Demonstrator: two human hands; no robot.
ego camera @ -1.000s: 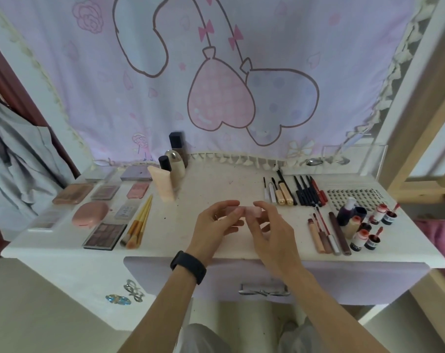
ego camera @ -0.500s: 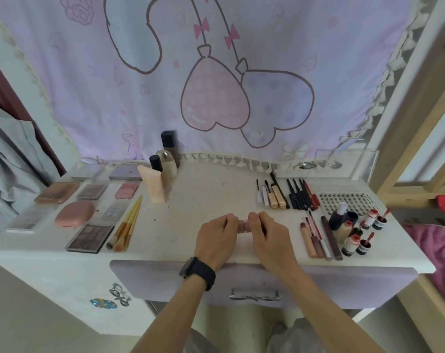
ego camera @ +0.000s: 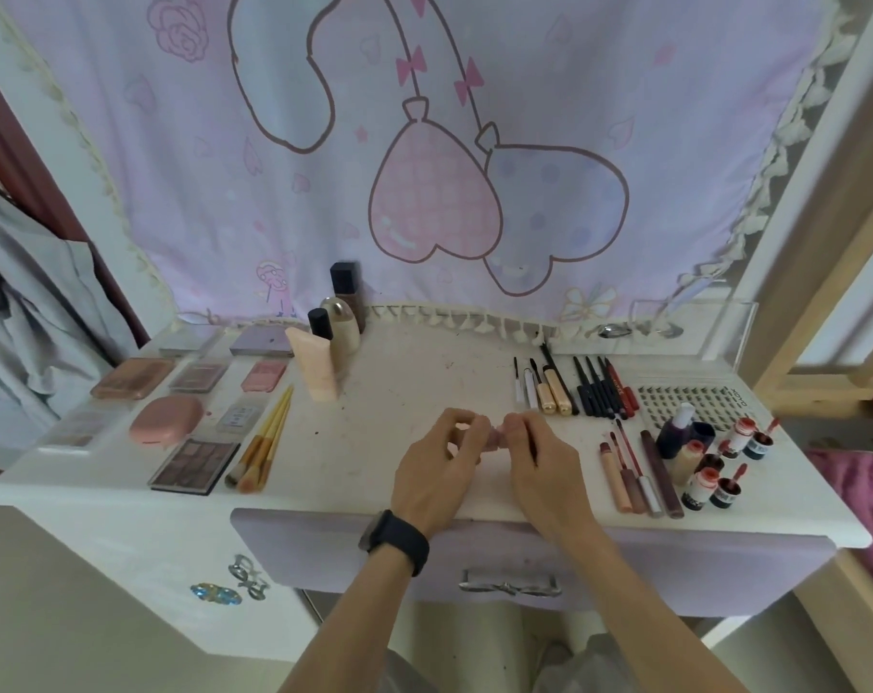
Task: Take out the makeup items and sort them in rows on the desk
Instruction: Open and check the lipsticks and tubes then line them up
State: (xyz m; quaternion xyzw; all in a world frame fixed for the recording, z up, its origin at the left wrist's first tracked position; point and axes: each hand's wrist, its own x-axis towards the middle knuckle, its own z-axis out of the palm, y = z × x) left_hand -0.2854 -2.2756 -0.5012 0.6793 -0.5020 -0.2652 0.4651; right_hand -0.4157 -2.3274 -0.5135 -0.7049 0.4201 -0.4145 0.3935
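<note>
Most makeup lies in rows on the desk point(ego camera: 374, 392). Both hands, left hand point(ego camera: 437, 472) and right hand point(ego camera: 539, 467), pinch one small pink thing point(ego camera: 498, 437) left to place.

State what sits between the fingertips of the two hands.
In the head view, a small pink item, pinched from either side by the left hand and the right hand over the desk; too small to identify.

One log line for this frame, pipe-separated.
step: sorting | left hand: pinches small pink item | right hand: pinches small pink item | where: over desk, front centre
</note>
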